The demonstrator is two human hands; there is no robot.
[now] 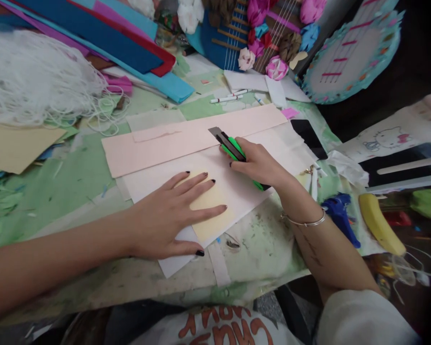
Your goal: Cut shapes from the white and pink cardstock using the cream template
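My right hand (255,160) is wrapped round a green and black utility knife (233,147), its blade out and pointing up and left. The blade tip is over a long pale pink strip (143,151), but I cannot tell whether it touches. Beneath my hands are large white sheets (151,184). My left hand (168,213) lies flat with fingers spread, pressing on a small pale yellow piece of paper (211,206) on top of the white sheets.
White string (43,79) is heaped at the left, behind tan card (17,143). Coloured foam sheets (129,43) lie at the back. A black phone (309,139), a blue glue gun (343,215) and a banana (379,223) are at the right. Paper-decorated guitar shapes (355,57) stand behind.
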